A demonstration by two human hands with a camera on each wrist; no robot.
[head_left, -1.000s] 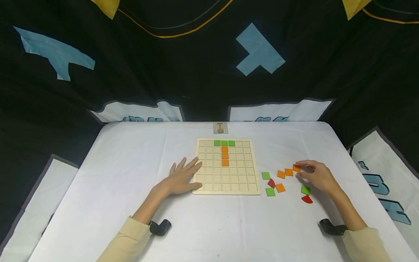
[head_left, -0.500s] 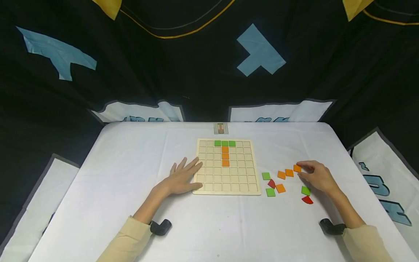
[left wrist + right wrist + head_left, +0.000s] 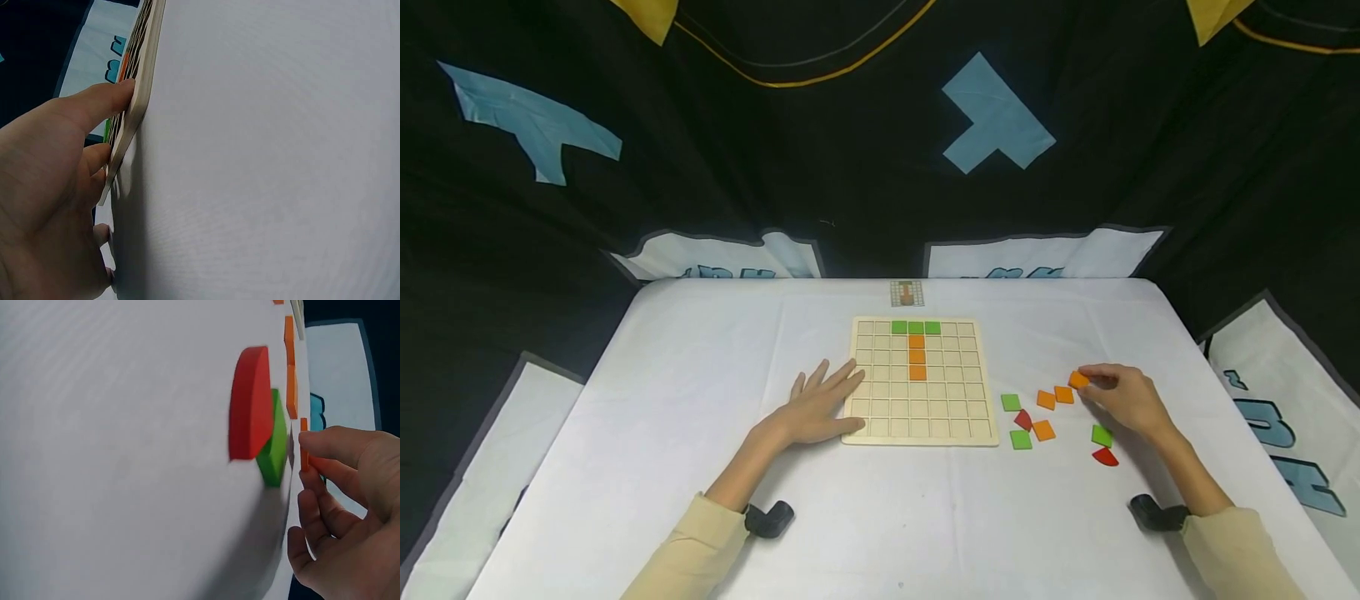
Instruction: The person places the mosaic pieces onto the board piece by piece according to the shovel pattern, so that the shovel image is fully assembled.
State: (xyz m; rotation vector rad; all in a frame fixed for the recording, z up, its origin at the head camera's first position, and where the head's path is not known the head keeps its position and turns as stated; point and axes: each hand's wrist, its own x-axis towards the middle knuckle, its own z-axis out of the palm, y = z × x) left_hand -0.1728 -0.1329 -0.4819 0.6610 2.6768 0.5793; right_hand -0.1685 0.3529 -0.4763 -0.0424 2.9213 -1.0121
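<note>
Between thumb and fingertips my right hand [image 3: 1126,402] pinches an orange square tile [image 3: 1078,380], lifted off the cloth in the right wrist view. My left hand [image 3: 815,408] lies with fingers spread and fairly straight, thumb and fingertips on the left edge of a pale wooden grid board [image 3: 947,408]. On that board, three green tiles [image 3: 916,327] form a row at the top, and three orange tiles [image 3: 917,356] run down in a column beneath the middle one. A green tile [image 3: 274,440] and a red quarter-round piece [image 3: 250,403] lie near my right hand.
Right of the board lie loose orange tiles [image 3: 1046,400], green tiles [image 3: 1011,402] and another red piece [image 3: 1023,420]. A small pattern card [image 3: 907,293] lies at the far edge of the white-covered table [image 3: 700,350]. Dark patterned cloth [image 3: 850,167] hangs behind.
My right hand has raised the orange tile from the cloth, moving slightly up and away from the neighbouring tiles. The left hand stays in place on the board's edge.
</note>
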